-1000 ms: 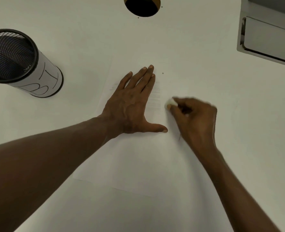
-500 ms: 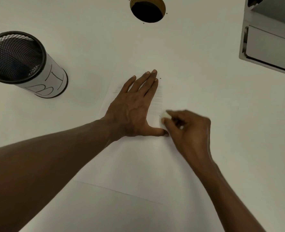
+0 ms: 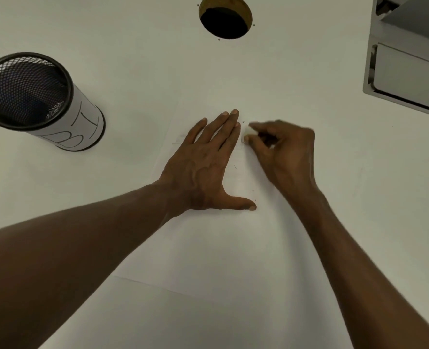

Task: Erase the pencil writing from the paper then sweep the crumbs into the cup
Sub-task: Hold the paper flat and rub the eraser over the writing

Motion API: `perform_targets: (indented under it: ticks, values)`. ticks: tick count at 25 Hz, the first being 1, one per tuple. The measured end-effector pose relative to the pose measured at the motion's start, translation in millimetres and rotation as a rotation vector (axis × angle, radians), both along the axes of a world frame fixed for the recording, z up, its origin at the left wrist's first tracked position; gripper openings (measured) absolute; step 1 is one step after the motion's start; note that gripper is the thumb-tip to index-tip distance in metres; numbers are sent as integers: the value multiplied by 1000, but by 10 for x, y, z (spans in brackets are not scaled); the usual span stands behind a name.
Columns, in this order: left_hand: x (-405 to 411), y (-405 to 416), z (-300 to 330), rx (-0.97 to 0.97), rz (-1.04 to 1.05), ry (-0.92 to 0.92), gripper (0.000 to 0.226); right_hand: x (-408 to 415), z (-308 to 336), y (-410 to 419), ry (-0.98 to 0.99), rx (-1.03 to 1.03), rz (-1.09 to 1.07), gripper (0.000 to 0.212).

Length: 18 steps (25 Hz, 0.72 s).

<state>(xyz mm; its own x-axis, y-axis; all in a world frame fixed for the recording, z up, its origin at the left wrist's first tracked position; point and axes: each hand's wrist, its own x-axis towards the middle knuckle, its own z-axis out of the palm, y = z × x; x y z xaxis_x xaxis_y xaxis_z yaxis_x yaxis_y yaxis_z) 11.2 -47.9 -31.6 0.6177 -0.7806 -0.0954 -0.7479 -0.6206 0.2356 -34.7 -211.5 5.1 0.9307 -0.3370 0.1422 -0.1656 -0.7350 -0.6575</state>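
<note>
White bench surface. A round cable hole, dark inside with a brownish rim, lies well beyond the fingers. A grey drawer unit sits to their far right.

The white wrap on the mesh cup bears large hand-drawn letters, "B" and "I"; nothing else is legible.

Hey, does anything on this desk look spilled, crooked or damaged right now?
Nothing stands out. The mesh cup stands upright, the paper lies flat under the left hand, and only small dark crumbs dot it.
</note>
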Motion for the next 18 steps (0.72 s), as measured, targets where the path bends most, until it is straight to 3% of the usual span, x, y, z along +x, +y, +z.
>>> perform_targets:
  ticks: [5,9,14,18]
  values:
    - [6,0,-1,21,-9,21,143,-552,-26,173,37,0,14,16]
    - [1,-11,1,9,-2,15,143,102,-34,-23,-1,12,-37,19]
    - [8,-8,-3,20,0,20,143,-264,-51,114,35,38,-21,18]
    - [3,-14,-6,5,0,16,143,305,-1,-39,14,-27,-52,14]
